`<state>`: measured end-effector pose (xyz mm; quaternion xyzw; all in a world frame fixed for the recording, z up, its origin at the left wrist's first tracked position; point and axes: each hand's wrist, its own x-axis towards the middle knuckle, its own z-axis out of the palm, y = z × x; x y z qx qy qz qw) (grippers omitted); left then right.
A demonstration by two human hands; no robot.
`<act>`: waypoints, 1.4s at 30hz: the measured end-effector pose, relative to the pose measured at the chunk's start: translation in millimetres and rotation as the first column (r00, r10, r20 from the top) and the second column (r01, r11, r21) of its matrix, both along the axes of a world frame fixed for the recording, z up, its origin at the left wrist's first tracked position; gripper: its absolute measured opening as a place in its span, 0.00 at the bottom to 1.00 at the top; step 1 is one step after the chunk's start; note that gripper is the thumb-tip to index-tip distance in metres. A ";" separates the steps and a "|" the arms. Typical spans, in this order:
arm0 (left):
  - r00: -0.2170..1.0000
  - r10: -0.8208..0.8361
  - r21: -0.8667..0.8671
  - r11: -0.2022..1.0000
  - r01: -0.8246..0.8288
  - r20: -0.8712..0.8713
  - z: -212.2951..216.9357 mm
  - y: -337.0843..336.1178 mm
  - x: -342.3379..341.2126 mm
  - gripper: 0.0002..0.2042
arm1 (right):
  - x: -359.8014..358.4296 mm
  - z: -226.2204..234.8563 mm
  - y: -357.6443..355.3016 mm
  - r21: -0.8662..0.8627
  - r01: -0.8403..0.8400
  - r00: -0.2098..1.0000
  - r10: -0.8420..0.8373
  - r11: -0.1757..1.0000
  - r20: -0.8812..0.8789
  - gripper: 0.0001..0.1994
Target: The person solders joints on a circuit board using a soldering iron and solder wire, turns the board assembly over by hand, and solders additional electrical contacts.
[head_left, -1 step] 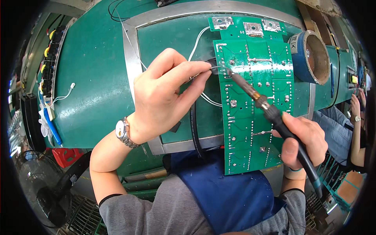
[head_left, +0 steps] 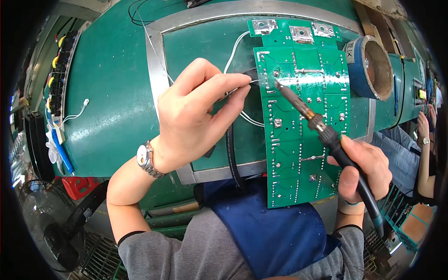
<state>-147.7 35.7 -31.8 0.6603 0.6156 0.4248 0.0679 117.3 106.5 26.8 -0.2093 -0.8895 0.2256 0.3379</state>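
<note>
A large green circuit board (head_left: 308, 140) lies solder side up in front of me. Its upper end carries bare metal pads, and rows of solder joints run down its length. My right hand (head_left: 366, 170) is closed round the dark handle of a soldering iron (head_left: 333, 140). The iron's tip hovers over or rests on the board's upper left part; contact cannot be made out. Thin solder wire (head_left: 256, 80) is pinched between the thumb and forefinger of my left hand (head_left: 200, 102), at the board's left edge. The wire's end points toward the iron's tip.
The board lies across a metal frame (head_left: 161, 65) on the green bench. A blue hollow cylinder (head_left: 359, 65) stands at its right. White wires (head_left: 233, 51) and a black cable (head_left: 231, 154) run beside it. Another assembled board (head_left: 63, 74) lies far left. A co-worker's arm (head_left: 423, 158) shows at right.
The soldering iron's tip has shifted slightly right, away from the solder wire's end. My right hand has moved a little with it. My left hand is almost still.
</note>
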 end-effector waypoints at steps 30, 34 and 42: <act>0.979 -0.191 0.009 0.981 0.192 -0.065 -4.0 -15.2 11.4 0.12 | 8.4 2.6 -35.8 -0.052 -0.086 0.992 0.090 0.995 0.091 0.16; 0.993 -0.114 0.020 0.993 0.115 -0.005 -0.2 -15.1 11.4 0.13 | 13.9 6.1 -31.8 -0.004 -0.026 0.995 0.026 1.000 0.098 0.15; 0.998 -0.058 0.015 0.998 0.058 0.039 4.4 -11.2 7.1 0.12 | 7.8 -6.2 -13.3 -0.007 0.012 0.999 -0.011 1.000 0.049 0.14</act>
